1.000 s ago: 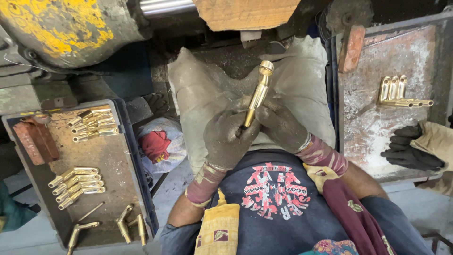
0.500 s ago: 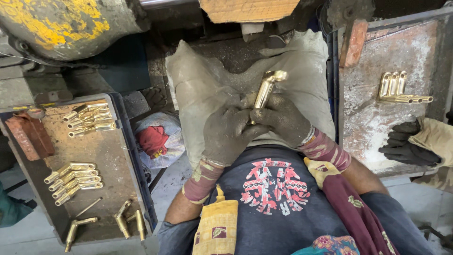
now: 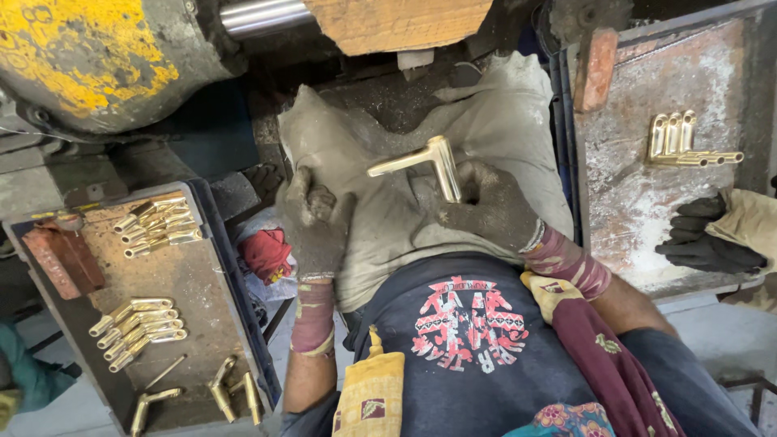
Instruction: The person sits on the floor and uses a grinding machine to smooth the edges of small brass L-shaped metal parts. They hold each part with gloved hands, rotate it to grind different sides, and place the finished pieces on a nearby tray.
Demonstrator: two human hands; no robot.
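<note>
My right hand (image 3: pixel 486 206), in a dirty grey glove, grips an L-shaped brass fitting (image 3: pixel 421 162) by its lower end, holding it over the grey cloth (image 3: pixel 380 202) spread across my lap. My left hand (image 3: pixel 312 222), also gloved, rests loosely curled on the cloth to the left, apart from the fitting and holding nothing.
A tray (image 3: pixel 202 283) at my left holds rows of brass fittings (image 3: pixel 158 222) and a reddish block (image 3: pixel 61 255). A rusty tray (image 3: pixel 623 186) at my right carries several polished brass fittings (image 3: pixel 684 142). A dark glove (image 3: pixel 704 239) lies at its edge. A yellow machine housing (image 3: pixel 89 57) is ahead.
My left hand has let go of the brass fitting and moved left onto the cloth. My right hand has turned the fitting so its L-shape shows.
</note>
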